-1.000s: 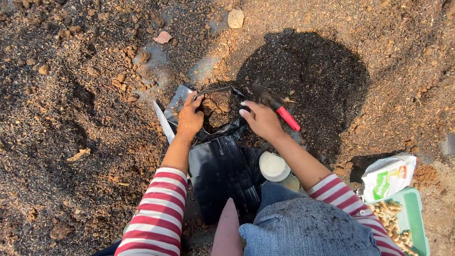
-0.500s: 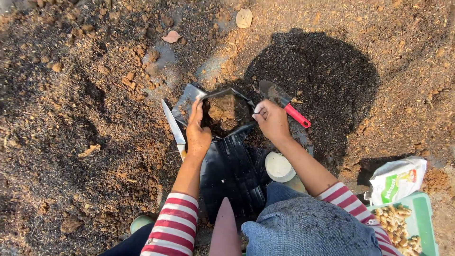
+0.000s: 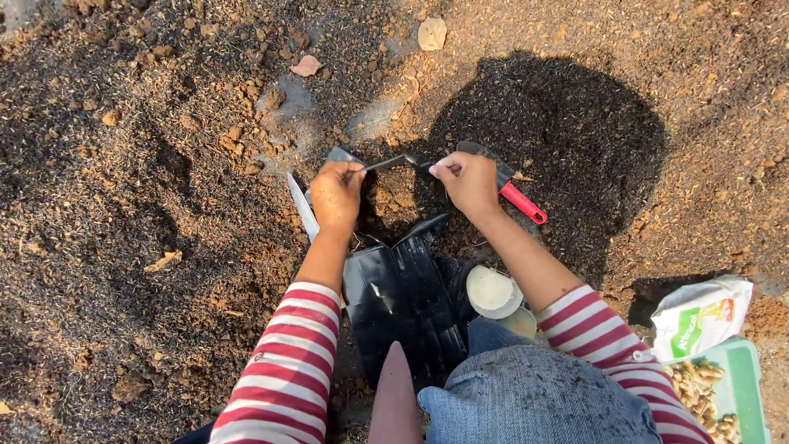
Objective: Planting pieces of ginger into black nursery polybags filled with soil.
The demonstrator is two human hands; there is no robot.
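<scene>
A black plastic grow bag (image 3: 407,296) lies on the soil in front of me, its mouth held wide and brown soil (image 3: 396,197) showing inside. My left hand (image 3: 335,196) grips the left side of the bag's rim. At the rim's right side my right hand (image 3: 467,182) pinches the edge. A small trowel with a red handle (image 3: 521,200) lies on the dark ground just beyond my right hand. Both sleeves are red and white striped.
Loose brown soil and a dark damp patch (image 3: 567,131) surround the bag. A white round lid (image 3: 491,291) sits by my knee. At lower right are a white and green packet (image 3: 699,316) and a green tray (image 3: 740,386) holding pale lumpy pieces. A light strip (image 3: 301,205) lies left of the bag.
Both hands stay on the bag's rim and have pulled its mouth wider. The view has shifted slightly, so the bag and trowel sit lower in the picture.
</scene>
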